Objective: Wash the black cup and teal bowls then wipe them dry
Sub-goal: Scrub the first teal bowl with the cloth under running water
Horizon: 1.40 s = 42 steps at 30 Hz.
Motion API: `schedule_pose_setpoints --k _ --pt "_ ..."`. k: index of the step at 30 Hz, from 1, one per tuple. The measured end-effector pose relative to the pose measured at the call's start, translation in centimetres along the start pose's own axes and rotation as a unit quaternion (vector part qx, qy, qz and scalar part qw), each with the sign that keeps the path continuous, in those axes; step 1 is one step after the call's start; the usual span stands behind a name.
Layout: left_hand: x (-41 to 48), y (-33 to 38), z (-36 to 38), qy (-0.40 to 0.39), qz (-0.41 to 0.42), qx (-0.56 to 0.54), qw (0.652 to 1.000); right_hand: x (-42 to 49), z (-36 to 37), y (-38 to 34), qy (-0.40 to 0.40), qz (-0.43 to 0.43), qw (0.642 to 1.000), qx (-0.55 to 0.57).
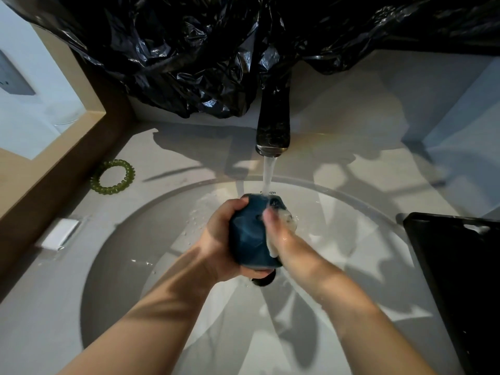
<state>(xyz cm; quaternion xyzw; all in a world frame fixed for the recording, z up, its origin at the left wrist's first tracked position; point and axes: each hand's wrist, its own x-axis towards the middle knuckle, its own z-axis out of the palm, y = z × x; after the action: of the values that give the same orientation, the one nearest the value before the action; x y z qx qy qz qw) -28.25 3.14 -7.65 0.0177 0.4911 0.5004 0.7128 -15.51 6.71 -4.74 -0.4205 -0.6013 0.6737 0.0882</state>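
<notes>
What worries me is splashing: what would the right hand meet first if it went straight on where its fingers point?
Probably the running water stream falling from the dark metal faucet: the right hand, pressed on the teal faceted bowl, points away into it. Depth is unclear.

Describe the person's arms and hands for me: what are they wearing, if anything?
The left arm and right arm are bare, with no sleeves in view. The left hand and right hand have no gloves, and no watch, bracelet or ring shows. The right hand looks wet.
</notes>
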Motion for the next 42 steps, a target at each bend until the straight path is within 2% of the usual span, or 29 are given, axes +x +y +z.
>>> schedule_pose_setpoints --k 2,4,7,11,14,16,20,22,25,27,29,31,34,35,37,39,42 --pt "0.0 -0.5 0.4 -0.005 -0.02 0.027 0.999 0.3 0.7 0.5 0.02 0.01 0.999 -0.046" --pt "-0.1 -0.7 0.7 0.002 -0.034 0.029 0.999 0.1 0.7 0.5 0.027 0.009 0.999 -0.024" --pt "-0.4 -0.3 1.0 0.026 -0.022 -0.009 0.999 -0.3 -0.4 0.2 -0.012 0.002 0.999 0.037" --pt "-0.5 0.1 0.5 0.067 -0.024 -0.058 0.996 -0.2 -0.8 -0.3 -0.031 -0.001 0.998 -0.048" --pt "-0.5 0.3 0.4 0.064 -0.027 -0.034 0.997 0.3 0.0 0.4 0.024 0.008 0.983 -0.181" --pt "-0.3 0.3 0.5 0.044 -0.021 -0.019 0.999 0.4 0.5 1.2 0.054 -0.019 0.971 -0.231" --pt "-0.4 0.4 1.1 0.031 -0.057 -0.024 0.998 0.9 1.0 0.9 0.081 -0.061 0.979 -0.18" --pt "-0.4 0.3 1.2 0.023 -0.073 -0.031 0.997 1.0 1.2 0.6 0.058 -0.088 0.982 -0.155" --pt "-0.3 0.5 0.9 0.025 -0.081 -0.047 0.995 0.3 0.6 -0.2 0.006 -0.085 0.996 0.017" --pt "-0.3 0.7 0.6 0.024 -0.082 -0.071 0.994 0.1 0.0 -0.2 -0.015 -0.09 0.995 0.039" --pt "-0.2 1.2 0.3 0.038 -0.077 -0.068 0.994 0.2 -0.1 -0.1 -0.012 -0.093 0.996 0.008" --pt "-0.2 1.5 0.1 0.053 -0.083 -0.053 0.994 0.6 0.8 0.0 0.039 -0.062 0.993 -0.093" --pt "-0.1 1.6 -0.1 0.057 -0.079 -0.026 0.995 0.6 2.1 -0.5 0.118 -0.033 0.937 -0.328" --pt "0.0 1.6 -0.1 0.058 -0.072 -0.011 0.996 0.6 2.2 -0.4 0.118 -0.033 0.928 -0.353" --pt "0.0 1.3 0.0 0.05 -0.073 0.003 0.996 0.7 2.1 0.0 0.095 -0.034 0.952 -0.29" --pt "0.0 0.9 0.3 0.034 -0.082 0.005 0.996 0.7 1.8 0.2 0.05 -0.04 0.987 -0.15" --pt "-0.1 0.5 0.6 0.033 -0.091 -0.012 0.995 0.8 1.3 0.4 0.014 -0.067 0.996 -0.062"
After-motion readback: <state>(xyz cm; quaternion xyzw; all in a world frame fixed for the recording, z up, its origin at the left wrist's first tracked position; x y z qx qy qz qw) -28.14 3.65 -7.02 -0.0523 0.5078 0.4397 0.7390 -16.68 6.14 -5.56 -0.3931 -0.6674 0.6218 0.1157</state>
